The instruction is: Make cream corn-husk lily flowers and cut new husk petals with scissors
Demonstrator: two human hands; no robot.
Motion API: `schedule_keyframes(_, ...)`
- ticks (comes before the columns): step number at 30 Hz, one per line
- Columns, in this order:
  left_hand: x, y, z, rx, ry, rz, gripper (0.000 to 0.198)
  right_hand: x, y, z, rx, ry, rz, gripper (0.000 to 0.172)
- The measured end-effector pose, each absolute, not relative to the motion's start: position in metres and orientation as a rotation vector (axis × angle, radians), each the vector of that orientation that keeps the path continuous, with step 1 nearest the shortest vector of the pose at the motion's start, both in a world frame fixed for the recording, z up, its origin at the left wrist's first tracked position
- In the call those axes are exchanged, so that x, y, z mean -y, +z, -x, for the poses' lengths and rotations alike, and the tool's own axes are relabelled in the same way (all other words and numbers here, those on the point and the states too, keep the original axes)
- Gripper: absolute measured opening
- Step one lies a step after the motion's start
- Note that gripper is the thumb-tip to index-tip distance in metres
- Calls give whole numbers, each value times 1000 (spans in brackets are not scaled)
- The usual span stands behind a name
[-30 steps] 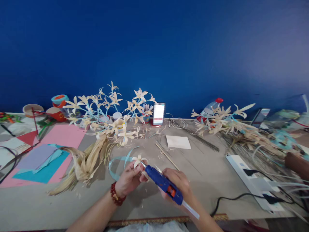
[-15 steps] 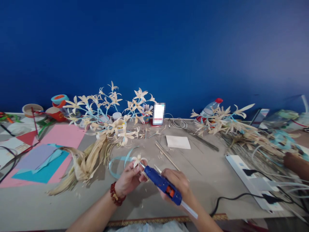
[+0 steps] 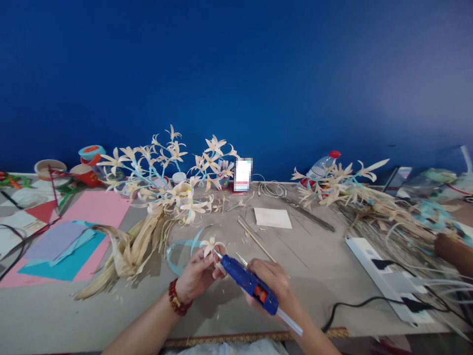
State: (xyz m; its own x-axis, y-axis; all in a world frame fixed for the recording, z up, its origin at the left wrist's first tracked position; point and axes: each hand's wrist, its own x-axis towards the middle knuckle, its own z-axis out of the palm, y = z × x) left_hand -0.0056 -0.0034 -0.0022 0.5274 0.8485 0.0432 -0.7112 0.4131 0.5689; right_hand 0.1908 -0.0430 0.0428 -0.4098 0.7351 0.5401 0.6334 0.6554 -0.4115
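Risk: the glue gun (image 3: 249,285) nozzle sits right at the small husk flower (image 3: 210,245) and near the left hand (image 3: 197,276) fingertips, so a slip could burn skin or smear the petals; the black cord (image 3: 354,301) by the right wrist could snag. Left fingers (image 3: 206,264) pinched tight on the flower base, just above the worktop (image 3: 314,266); right hand (image 3: 271,283) wrapped closed round the gun
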Motion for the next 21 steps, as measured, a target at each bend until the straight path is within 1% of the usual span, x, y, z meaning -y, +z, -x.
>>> schedule_keyframes(4, 3, -2, 6, -271, 978, -573, 17, 43, 43, -191, 2164, 177, 1045, 13)
schedule_keyframes(12, 5, -1, 7, -298, 949, -551, 19, 39, 42, -193, 2179, 199, 1053, 13)
schedule_keyframes(17, 4, 4, 4, -206, 969, -558, 19, 39, 46, -196, 2148, 230, 1106, 8)
schedule_keyframes(21, 2, 9, 3, -182, 1014, -558, 20, 38, 48, -214, 2120, 192, 1194, 12)
